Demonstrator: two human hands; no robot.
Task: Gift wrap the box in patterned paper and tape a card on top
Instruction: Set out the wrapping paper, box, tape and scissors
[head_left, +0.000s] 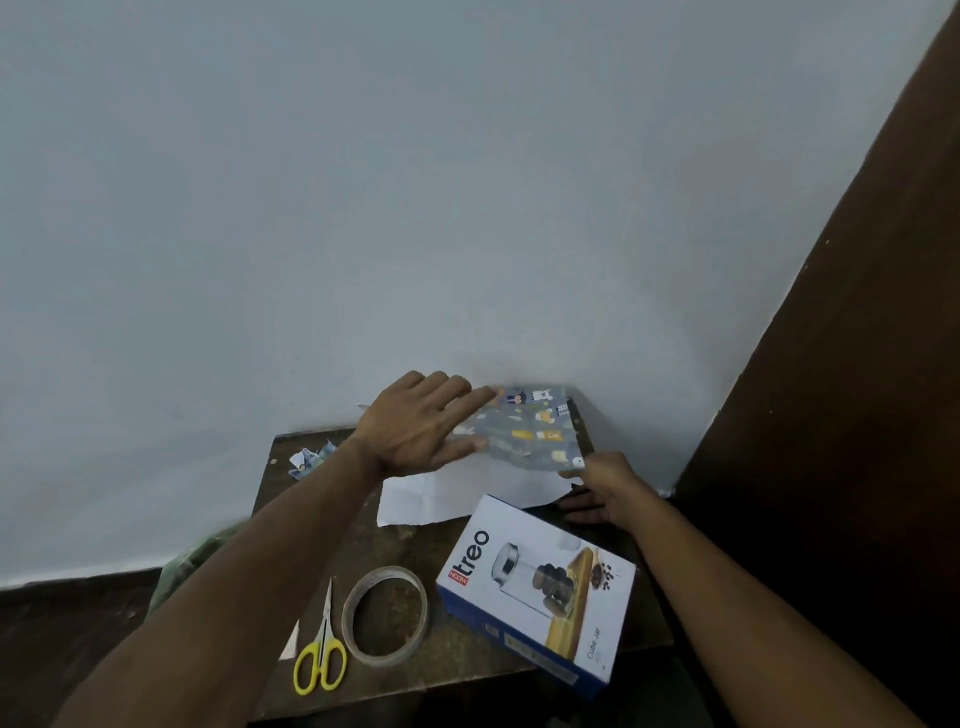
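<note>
**A:** Head view. Step looks like laying out the patterned paper (524, 431) at the far side of the tabletop (405, 540). Sheet is half folded over: printed side up at the back by the wall, white underside showing in front. Box (540, 587) isn't wrapped yet, sits bare near the right front edge, just in front of the sheet.

**B:** Hands?

**A:** Left hand (415, 426) reaches forward, palm down, fingers straight and spread, resting flat on the left part of the printed flap. Right hand (602, 488) is lower, at the flap's near-right corner. Its grip looks like a pinch on that corner, though the fingertips are partly hidden, so not certain.

**B:** Advice for the step?

**A:** Pin with the flat hand, draw the corner out with the other, get the sheet flat and white side up. Then centre the box on it. Tape roll (385, 616) and scissors (321, 660) lie at the front left, within reach. No card that I can identify.
</note>
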